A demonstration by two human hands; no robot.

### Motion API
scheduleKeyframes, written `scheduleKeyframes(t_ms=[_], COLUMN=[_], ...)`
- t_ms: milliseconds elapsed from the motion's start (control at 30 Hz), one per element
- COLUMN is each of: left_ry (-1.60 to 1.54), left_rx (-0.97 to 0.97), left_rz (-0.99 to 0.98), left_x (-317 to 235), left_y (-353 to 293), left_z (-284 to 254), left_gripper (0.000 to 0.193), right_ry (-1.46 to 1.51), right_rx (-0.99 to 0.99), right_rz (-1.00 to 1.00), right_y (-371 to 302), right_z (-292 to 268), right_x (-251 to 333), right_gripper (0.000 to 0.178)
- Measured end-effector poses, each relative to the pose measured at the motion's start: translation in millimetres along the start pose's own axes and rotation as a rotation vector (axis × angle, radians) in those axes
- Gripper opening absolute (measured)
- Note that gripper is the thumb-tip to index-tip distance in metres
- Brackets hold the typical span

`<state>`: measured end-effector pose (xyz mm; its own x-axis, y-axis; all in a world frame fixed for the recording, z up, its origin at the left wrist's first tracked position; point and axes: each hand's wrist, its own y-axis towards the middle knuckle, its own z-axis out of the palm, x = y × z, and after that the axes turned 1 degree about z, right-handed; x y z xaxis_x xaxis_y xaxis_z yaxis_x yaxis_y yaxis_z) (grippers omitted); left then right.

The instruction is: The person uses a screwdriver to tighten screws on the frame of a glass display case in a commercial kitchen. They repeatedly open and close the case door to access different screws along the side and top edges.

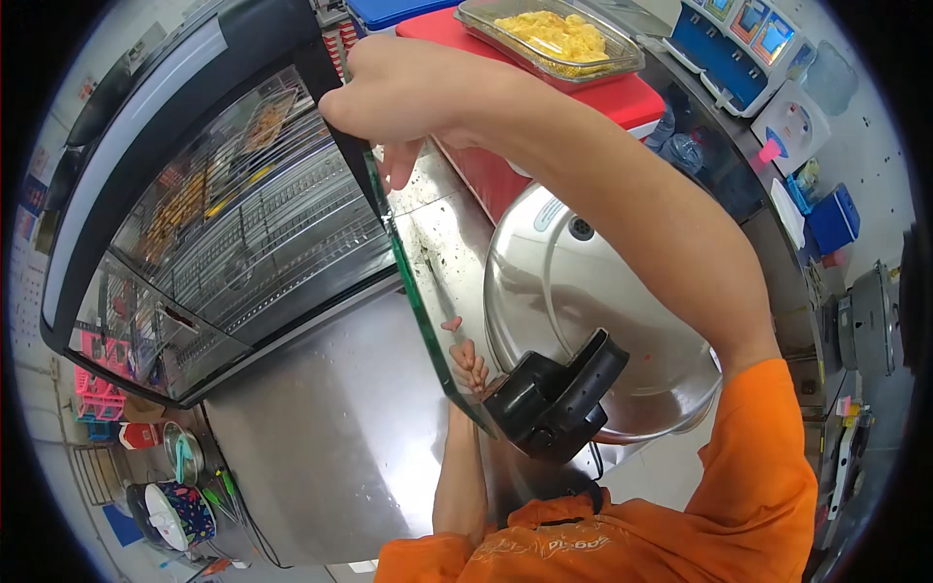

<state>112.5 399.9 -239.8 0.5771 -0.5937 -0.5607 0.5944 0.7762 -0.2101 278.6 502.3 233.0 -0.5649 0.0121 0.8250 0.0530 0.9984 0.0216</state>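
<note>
the fingers of the right hand (pixel 394 92) are bent tightly over the upper end of a clear, flat glass panel (pixel 418 301) with a green edge, gripping it, and some fingertips show lower down beside that edge. the left hand (pixel 471 367) is by the panel's lower end, its fingers curled; whether they press on the glass or grip it i cannot tell. the glass panel, seen nearly edge-on, slants between a black-framed, glass-sided display case (pixel 136 126) on the left and a large, round, shiny steel vessel (pixel 622 301) on the right. inside the display case, metal wire racks (pixel 292 209) bear browned food (pixel 175 214). beneath the glass panel spreads a smooth, silvery steel counter (pixel 311 418), with dark crumbs (pixel 437 228) scattered near its far end. a black, moulded plastic fitting (pixel 554 413) is at the near side of the steel vessel, close to the orange fabric shirt (pixel 753 466) of the person. past the right forearm, a clear rectangular tray (pixel 583 73) of yellow food (pixel 559 37) rests on a red, box-shaped cooler (pixel 637 105). at the far left, pink plastic baskets (pixel 97 384) are near a round metal bowl (pixel 180 452).
</note>
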Motion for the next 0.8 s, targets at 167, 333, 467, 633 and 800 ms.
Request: scheduleKeyframes(t_ms=[167,333,467,633,800], left_ry=[-0.041,-0.168,-0.396,-0.647,-0.680], left_rx=[0.050,0.152,0.307,0.511,0.379], left_rz=[0.068,0.079,0.062,0.001,0.037], left_x=[-2,-1,1,-4,-3], left_y=[-2,1,2,-2,-9], left_z=[18,16,17,21,32], left_gripper=[0.026,0.016,0.015,0.024,0.026], right_ry=[-0.091,-0.041,0.013,-0.152,-0.131], right_rx=[0.022,0.018,0.005,0.026,0.024], right_rz=[-0.045,-0.038,-0.058,0.021,0.026], right_y=[-1,-3,-5,-14,-22], right_z=[1,1,-2,-3,-2], right_x=[11,13,6,22,30], right_gripper=[0.041,0.039,0.037,0.036,0.036])
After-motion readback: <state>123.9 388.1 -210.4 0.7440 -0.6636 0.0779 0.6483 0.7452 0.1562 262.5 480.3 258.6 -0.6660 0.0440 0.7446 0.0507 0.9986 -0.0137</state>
